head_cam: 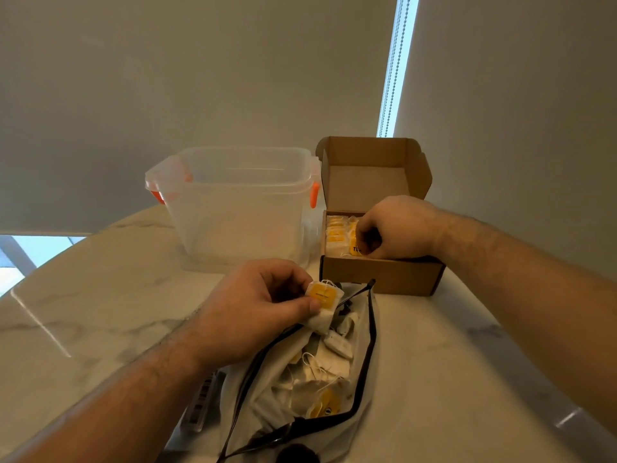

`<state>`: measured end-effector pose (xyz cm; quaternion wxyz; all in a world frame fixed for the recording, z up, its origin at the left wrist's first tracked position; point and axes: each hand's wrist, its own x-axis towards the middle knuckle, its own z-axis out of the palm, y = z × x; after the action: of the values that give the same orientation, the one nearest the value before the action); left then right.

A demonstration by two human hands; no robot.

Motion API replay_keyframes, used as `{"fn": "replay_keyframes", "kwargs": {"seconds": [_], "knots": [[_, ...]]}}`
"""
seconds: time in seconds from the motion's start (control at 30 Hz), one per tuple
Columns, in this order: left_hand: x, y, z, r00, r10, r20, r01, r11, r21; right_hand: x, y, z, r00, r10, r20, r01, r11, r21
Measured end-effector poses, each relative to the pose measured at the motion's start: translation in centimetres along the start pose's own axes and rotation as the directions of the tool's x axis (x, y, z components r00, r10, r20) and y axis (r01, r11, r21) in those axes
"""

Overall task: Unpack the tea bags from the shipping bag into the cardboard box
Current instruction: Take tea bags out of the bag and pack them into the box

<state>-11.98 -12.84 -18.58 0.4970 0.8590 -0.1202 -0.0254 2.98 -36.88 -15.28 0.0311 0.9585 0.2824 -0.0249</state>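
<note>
Worktop [100, 295]: marble.
Clear tub [240, 208]: beside cardboard box [380, 275].
Left hand [257, 305]: pinching tea bag [322, 295] over shipping bag [240, 392].
Right hand [394, 228]: pinching second tea bag [355, 250] inside box.

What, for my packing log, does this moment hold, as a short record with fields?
left hand: pinches the held tea bag over the shipping bag's mouth
right hand: inside the cardboard box, fingers curled on the boxed tea bag
box contents: packed tea bags in rows, lid open
shipping bag: open, loose tea bags left inside
beside box: clear plastic tub, to its left
surface: marble table
</note>
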Motion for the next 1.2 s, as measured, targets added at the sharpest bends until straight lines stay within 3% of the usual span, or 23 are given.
{"fn": "replay_keyframes", "kwargs": {"seconds": [0.2,0.4,0.5,0.57,0.63,0.7,0.8,0.9,1.03,1.13,1.2], "knots": [[-0.1,0.1,0.0,1.000,-0.010,0.005,0.010,1.000,0.016,0.5,-0.5,0.5,0.996,-0.037,-0.081,0.025,0.989,-0.144],[0.0,0.1,0.2,1.000,-0.003,0.001,0.003,1.000,-0.024,0.3,-0.5,0.6,0.996,-0.005,-0.091,-0.004,0.994,-0.107],[-0.2,0.3,0.3,1.000,0.016,-0.019,-0.018,0.998,-0.067,-0.9,-0.5,-0.2,0.988,0.058,-0.144,-0.057,0.998,0.013],[-0.2,0.4,0.3,0.997,0.038,-0.060,-0.044,0.995,-0.094,-2.4,-1.0,-0.8,0.960,0.100,-0.263,-0.043,0.976,0.212],[-0.2,0.6,0.4,0.992,0.053,-0.115,-0.067,0.991,-0.119,-4.6,-2.4,-1.5,0.933,0.122,-0.338,0.061,0.873,0.483],[-0.4,0.8,0.6,0.982,0.078,-0.172,-0.104,0.984,-0.148,-6.9,-4.4,-2.2,0.949,0.057,-0.309,0.163,0.751,0.640],[-0.6,1.4,1.0,0.967,0.116,-0.225,-0.150,0.979,-0.139,-8.5,-6.4,-2.2,0.970,-0.082,-0.228,0.217,0.711,0.669],[-0.9,1.7,1.2,0.960,0.140,-0.241,-0.177,0.975,-0.137,-8.5,-6.5,-2.3,0.971,-0.057,-0.232,0.200,0.728,0.656],[-1.0,1.6,1.5,0.967,0.156,-0.202,-0.141,0.986,0.087,-8.7,-5.2,-3.7,0.959,0.036,-0.281,0.162,0.745,0.647],[-1.1,1.6,1.6,0.986,0.168,-0.016,-0.152,0.927,0.343,-8.2,-3.6,-4.4,0.930,0.145,-0.338,0.124,0.741,0.660],[-1.1,1.7,1.7,0.973,0.199,0.121,-0.233,0.837,0.495,-7.5,-2.4,-4.5,0.904,0.210,-0.372,0.089,0.759,0.645]]}}
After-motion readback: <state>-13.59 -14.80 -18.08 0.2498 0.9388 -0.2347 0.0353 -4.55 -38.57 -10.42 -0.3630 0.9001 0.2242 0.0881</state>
